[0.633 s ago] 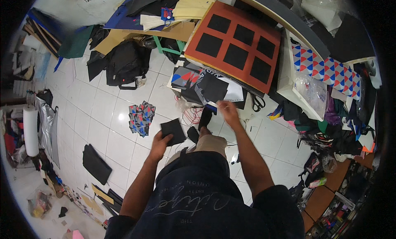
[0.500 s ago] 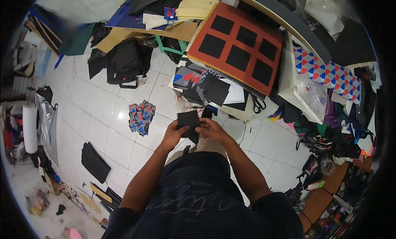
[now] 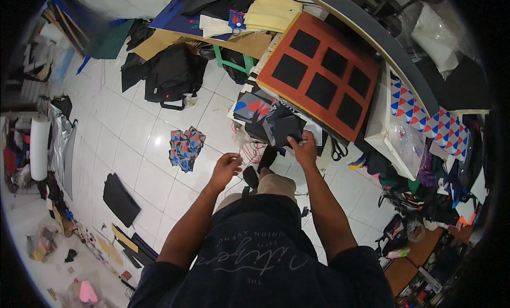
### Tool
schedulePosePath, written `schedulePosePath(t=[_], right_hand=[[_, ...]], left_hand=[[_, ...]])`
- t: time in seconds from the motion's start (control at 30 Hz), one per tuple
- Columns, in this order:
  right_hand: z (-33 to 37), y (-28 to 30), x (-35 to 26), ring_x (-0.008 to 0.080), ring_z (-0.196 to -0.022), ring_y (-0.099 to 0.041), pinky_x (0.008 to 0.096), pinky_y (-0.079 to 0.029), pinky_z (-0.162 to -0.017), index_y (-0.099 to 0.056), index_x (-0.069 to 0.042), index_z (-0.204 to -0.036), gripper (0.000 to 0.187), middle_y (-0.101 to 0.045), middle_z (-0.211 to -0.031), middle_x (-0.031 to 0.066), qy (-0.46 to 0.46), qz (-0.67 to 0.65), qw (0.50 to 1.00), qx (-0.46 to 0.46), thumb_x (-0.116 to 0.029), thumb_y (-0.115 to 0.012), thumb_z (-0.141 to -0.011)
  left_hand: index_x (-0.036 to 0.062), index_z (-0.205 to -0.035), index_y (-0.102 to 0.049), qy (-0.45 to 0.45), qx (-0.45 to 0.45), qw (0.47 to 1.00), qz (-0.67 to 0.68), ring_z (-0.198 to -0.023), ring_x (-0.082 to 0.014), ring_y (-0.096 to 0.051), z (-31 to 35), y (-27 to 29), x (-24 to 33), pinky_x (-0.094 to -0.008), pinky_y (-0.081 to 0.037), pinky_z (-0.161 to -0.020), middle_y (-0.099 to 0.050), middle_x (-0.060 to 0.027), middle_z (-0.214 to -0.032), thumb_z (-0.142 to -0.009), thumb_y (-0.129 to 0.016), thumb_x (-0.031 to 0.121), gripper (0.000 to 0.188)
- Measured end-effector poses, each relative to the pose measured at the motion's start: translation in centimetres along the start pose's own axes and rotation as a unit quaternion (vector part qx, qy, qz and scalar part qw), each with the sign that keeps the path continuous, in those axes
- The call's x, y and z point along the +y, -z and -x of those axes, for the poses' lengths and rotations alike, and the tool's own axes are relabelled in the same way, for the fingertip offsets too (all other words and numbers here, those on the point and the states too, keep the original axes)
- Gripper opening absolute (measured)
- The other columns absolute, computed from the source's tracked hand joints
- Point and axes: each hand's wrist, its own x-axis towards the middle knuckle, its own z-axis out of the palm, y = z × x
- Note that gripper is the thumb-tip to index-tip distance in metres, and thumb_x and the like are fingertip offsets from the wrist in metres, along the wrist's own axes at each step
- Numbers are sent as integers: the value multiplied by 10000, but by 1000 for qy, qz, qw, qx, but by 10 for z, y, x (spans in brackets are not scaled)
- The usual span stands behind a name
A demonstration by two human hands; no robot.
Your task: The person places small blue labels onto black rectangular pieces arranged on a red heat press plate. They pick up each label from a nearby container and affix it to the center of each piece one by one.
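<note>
My right hand reaches over the pile of cut pieces beside the orange board and pinches the edge of a black square piece. It overlaps the pile, so I cannot tell whether it rests fully there. Under and beside it lie grey pieces with red and blue shapes. My left hand hangs over my lap with loosely curled fingers and nothing visible in them. Just beyond it a red-and-white patterned piece shows near the floor.
Several black squares lie on the orange board. Scissors sit beside the pile. Patterned pieces lie on the tiled floor, with a black backpack farther off and a folded black item at left. Fabric scraps crowd the right side.
The two hands have parted. My right hand has moved right and forward to the pile with a black piece, while the left has let go and stays over my lap.
</note>
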Motion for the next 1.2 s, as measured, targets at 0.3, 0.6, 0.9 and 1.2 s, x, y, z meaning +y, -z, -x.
schedulePosePath(t=[0.3, 0.6, 0.9, 1.2], right_hand=[[-47, -65, -73, 386, -1216, -424, 519, -330, -989, -415, -53, -1330, 772, -468, -1291, 204, 174, 209, 953, -134, -538, -643, -775], [-112, -102, -109, 371, -1348, -277, 503, -217, -1084, -345, -3, -1390, 1046, -325, -1436, 218, 56, 321, 921, -212, -692, -650, -665], [-84, -124, -115, 352, -1300, -331, 522, -272, -1006, -379, -54, -1376, 887, -384, -1397, 181, 174, 321, 918, -154, -596, -657, -732], [-87, -120, -143, 340, -1270, -365, 533, -280, -989, -408, -40, -1357, 751, -400, -1360, 187, 95, 334, 921, -175, -547, -576, -830]], left_hand=[[7, -1139, -540, 61, 161, 985, -4, -719, -163, -604, -9, 60, -50, -280, -487, -605, -603, -96, -926, -828, -671, 286, 438], [-27, -1321, -403, -93, 194, 972, -95, -1122, -299, -535, -108, 22, -39, -371, -450, -913, -528, -238, -1222, -813, -682, 234, 636], [-52, -1330, -372, -55, 165, 984, 29, -1150, -327, -528, -161, 11, 20, -356, -411, -968, -494, -254, -1281, -762, -720, 279, 743], [-20, -1337, -310, 16, 111, 984, 138, -913, -223, -620, -189, 21, 13, -332, -524, -729, -586, -185, -1089, -808, -707, 172, 689]])
